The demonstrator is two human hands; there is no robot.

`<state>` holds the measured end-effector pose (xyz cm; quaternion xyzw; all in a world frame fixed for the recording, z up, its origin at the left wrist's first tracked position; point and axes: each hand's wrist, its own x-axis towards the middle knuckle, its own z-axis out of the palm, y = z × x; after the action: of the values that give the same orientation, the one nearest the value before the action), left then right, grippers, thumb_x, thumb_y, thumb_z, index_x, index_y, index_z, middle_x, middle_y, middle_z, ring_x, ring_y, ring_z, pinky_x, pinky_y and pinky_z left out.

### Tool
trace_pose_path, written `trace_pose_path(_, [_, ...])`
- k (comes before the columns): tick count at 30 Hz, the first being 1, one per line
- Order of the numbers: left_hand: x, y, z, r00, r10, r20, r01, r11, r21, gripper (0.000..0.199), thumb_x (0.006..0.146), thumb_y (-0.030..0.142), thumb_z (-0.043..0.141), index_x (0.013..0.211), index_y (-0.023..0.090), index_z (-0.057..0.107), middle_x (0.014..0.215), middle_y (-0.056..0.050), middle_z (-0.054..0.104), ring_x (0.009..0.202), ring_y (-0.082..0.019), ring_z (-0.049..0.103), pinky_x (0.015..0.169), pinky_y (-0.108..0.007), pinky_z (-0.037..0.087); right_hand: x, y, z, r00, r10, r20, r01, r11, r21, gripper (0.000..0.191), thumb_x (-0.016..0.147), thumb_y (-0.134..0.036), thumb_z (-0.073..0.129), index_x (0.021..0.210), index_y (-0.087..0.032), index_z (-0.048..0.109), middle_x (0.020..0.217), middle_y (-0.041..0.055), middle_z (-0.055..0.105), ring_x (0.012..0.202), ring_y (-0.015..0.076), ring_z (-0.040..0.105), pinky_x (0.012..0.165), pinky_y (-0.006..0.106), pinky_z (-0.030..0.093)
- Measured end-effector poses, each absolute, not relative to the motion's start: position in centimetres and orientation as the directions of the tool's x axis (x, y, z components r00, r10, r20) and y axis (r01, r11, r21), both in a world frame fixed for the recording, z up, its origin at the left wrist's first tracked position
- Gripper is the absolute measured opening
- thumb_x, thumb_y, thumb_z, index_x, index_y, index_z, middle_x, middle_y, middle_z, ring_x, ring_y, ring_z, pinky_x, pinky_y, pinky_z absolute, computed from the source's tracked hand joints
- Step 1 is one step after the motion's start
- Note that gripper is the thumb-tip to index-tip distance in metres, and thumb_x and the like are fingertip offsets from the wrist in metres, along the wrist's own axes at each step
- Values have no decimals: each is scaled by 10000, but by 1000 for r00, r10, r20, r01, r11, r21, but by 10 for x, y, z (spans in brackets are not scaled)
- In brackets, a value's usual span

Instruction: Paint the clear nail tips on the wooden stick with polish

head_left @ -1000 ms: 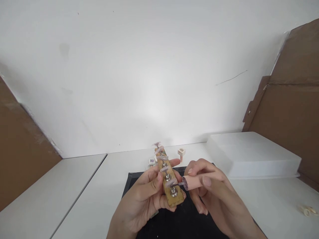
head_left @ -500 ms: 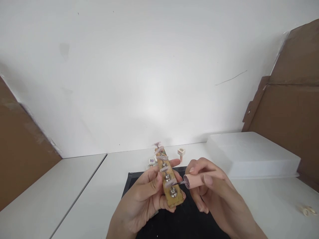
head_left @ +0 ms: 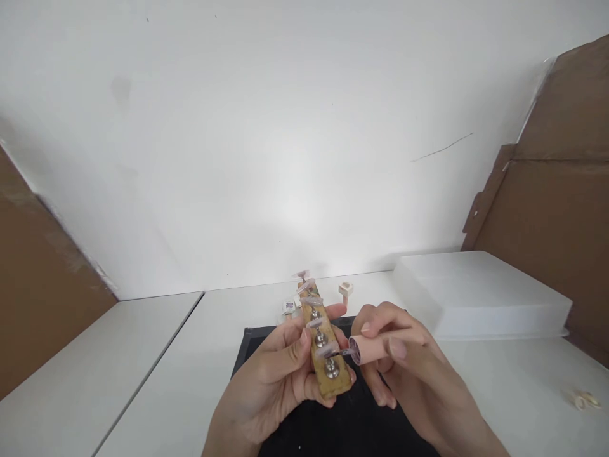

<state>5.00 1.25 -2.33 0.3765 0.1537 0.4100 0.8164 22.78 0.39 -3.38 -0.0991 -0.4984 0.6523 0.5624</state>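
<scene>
My left hand point(head_left: 276, 374) is closed around a wooden nail tip stand point(head_left: 335, 381), held tilted above the black mat. Several pale pink false nails point(head_left: 313, 301) sit along it on small metal posts. Between the fingers of my right hand point(head_left: 409, 362) is a pink nail polish cap point(head_left: 373, 349) with its brush point(head_left: 346, 351) pointing left. The brush tip meets the false nail point(head_left: 328, 350) nearest me; whether it presses on the top or the edge I cannot tell.
Beneath my hands lies a black mat point(head_left: 328, 431). Past the stand are a small pink-and-white item point(head_left: 346, 290) and a white labelled one point(head_left: 288, 308). A translucent white box point(head_left: 480, 292) stands at right, with small beige rings point(head_left: 586, 400) nearer me. Brown cardboard point(head_left: 561, 190) borders the right.
The brush has shifted slightly left along the nearest false nail, with the cap following it. My left hand and the stand stay almost still.
</scene>
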Motion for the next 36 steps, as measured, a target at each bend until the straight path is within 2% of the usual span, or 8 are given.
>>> trace_pose_path(8, [50, 12, -24, 617, 785, 59, -554, 379, 741, 291, 850, 238, 697, 1132, 181, 737, 839, -55, 761, 720, -166, 746, 529, -174, 601, 228, 4, -33, -342, 834, 433, -637, 133, -759, 139, 863, -399, 708, 900, -277, 764, 718, -25, 592, 428, 32, 485, 383, 146, 303])
trace_pose_path(17, [50, 13, -23, 629, 772, 95, -584, 387, 714, 282, 849, 156, 682, 1124, 163, 739, 887, -55, 780, 753, -178, 765, 559, -172, 619, 232, 5, -33, -331, 835, 439, -605, 170, -778, 149, 864, -397, 716, 888, -257, 762, 676, -26, 574, 465, 54, 515, 425, 162, 363])
trace_pose_path(21, [49, 13, -20, 621, 780, 74, -577, 392, 716, 282, 845, 143, 679, 1121, 159, 740, 899, -54, 781, 765, -188, 767, 538, -165, 614, 234, 5, -36, -287, 830, 478, -594, 237, -769, 147, 879, -396, 699, 906, -265, 759, 679, -27, 568, 449, 53, 501, 413, 172, 354])
trace_pose_path(25, [48, 13, -21, 609, 790, 68, -581, 386, 717, 294, 829, 185, 712, 1119, 149, 740, 891, -53, 779, 762, -192, 767, 531, -168, 613, 236, 1, -35, -229, 824, 519, -534, 339, -774, 146, 874, -408, 705, 915, -281, 763, 766, -14, 587, 458, 64, 549, 397, 190, 366])
trace_pose_path(29, [47, 12, -20, 576, 817, 35, -575, 374, 728, 322, 785, 204, 764, 1100, 141, 747, 866, -64, 779, 738, -187, 764, 532, -167, 607, 235, -5, -30, -106, 853, 511, -482, 406, -777, 151, 853, -425, 727, 914, -292, 764, 791, -13, 602, 457, 65, 553, 400, 208, 377])
trace_pose_path(31, [46, 11, -19, 537, 844, 11, -576, 357, 736, 317, 770, 228, 785, 1076, 151, 754, 861, -66, 780, 732, -175, 759, 565, -176, 612, 235, -8, -29, -42, 869, 493, -441, 427, -790, 179, 846, -449, 729, 922, -291, 767, 713, -20, 604, 448, 74, 538, 408, 216, 386])
trace_pose_path(34, [45, 9, -19, 454, 891, -14, -575, 305, 759, 281, 757, 268, 801, 1016, 166, 764, 878, -58, 783, 774, -163, 752, 698, -221, 627, 235, -9, -27, 0, 869, 494, -373, 459, -806, 220, 849, -480, 716, 932, -284, 774, 556, -34, 576, 450, 95, 521, 431, 226, 403])
trace_pose_path(36, [43, 8, -21, 394, 919, -18, -573, 261, 777, 247, 772, 286, 787, 992, 176, 763, 895, -52, 788, 818, -165, 749, 764, -248, 624, 236, -9, -27, 32, 874, 485, -351, 464, -813, 194, 837, -464, 738, 921, -291, 767, 590, -29, 608, 474, 91, 535, 438, 212, 406])
